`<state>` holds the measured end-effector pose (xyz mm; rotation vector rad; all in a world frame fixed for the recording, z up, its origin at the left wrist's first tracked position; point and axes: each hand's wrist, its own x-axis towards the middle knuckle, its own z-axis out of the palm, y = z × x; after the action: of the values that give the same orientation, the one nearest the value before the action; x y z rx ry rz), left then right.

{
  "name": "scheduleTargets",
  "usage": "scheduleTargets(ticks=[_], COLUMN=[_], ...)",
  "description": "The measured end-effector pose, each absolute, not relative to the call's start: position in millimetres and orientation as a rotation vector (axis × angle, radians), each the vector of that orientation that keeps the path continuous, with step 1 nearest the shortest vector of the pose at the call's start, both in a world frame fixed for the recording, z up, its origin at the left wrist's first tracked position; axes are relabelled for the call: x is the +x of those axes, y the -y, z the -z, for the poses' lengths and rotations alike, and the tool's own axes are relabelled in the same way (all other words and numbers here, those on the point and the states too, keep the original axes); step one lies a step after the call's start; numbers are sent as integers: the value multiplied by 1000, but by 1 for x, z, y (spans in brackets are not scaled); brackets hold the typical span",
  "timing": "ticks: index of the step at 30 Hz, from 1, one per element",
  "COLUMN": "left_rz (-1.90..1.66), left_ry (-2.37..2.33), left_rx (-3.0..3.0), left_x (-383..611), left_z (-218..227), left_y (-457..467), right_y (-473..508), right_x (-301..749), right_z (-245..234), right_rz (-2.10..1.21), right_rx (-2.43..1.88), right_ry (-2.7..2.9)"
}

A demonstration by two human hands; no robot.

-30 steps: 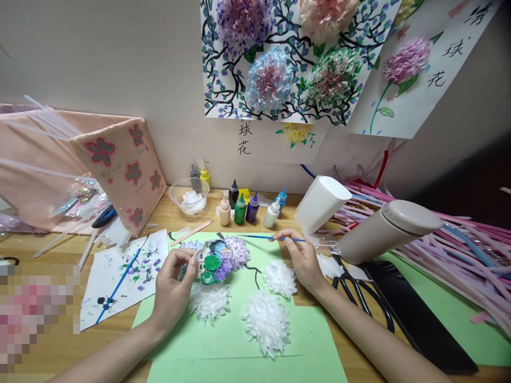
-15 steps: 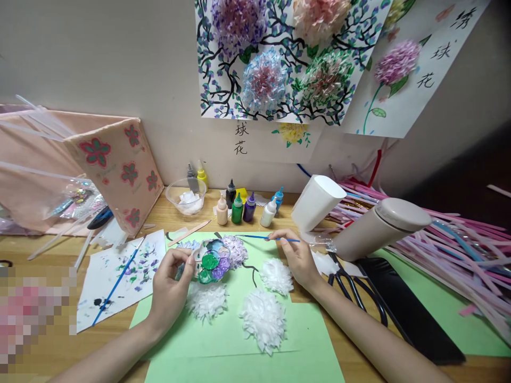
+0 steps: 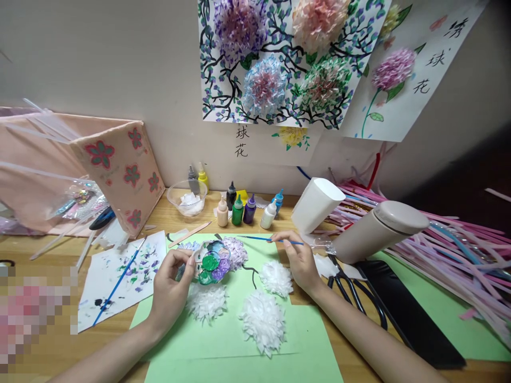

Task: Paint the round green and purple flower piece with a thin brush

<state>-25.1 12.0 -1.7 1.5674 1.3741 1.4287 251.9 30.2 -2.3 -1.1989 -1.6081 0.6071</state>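
My left hand (image 3: 172, 290) pinches the edge of a small paint palette (image 3: 213, 260) with green, purple and blue wells, held just above a light green sheet (image 3: 223, 340). My right hand (image 3: 300, 261) grips a thin blue paintbrush (image 3: 263, 239), its tip pointing left above a purple-tinted paper flower (image 3: 236, 251). Three white paper flowers (image 3: 263, 321) lie on the sheet near both hands.
Small paint bottles (image 3: 238, 209) and a clear bowl (image 3: 187, 197) stand at the back. A paint-spotted white paper with another blue brush (image 3: 120, 277) lies left. Scissors (image 3: 359, 298), a white cup (image 3: 317, 205), a beige flask (image 3: 379, 230) and a pile of strips (image 3: 459, 250) sit right.
The view shifted slightly. Both hands hold nearly the same positions, with the palette and brush still in them.
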Motion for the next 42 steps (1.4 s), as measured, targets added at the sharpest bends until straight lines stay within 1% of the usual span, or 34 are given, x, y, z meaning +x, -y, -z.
scheduleTargets(ticks=[5,9,15,18,21,26,42], left_rz=[-1432,-1451,-1433,-1425,-1420,-1424,-1435], left_ry=[-1374,-1370,-1378,-1362,-1363,-1368,-1362], left_rx=[1580,1553,1543,1549,1543,1549,1568], left_x=[-24,-22,-21,-22,-23,-23,-22], left_z=[1,1,-1,-1,1,1,-1], left_y=[-12,-12,-10,-10,-11,-11,-10], right_y=[-29,-13,16,19,17,16,19], right_x=[250,239,227,226,224,221,218], right_z=[-1,-16,-40,-46,-48,-48,-52], right_rz=[-564,-537,-388,-265,-178,-126,-137], right_rx=[-1100,-912,-822,-748,-702,-683,-672], right_ry=[1462,1336,1709,1936,2045,2102,2109])
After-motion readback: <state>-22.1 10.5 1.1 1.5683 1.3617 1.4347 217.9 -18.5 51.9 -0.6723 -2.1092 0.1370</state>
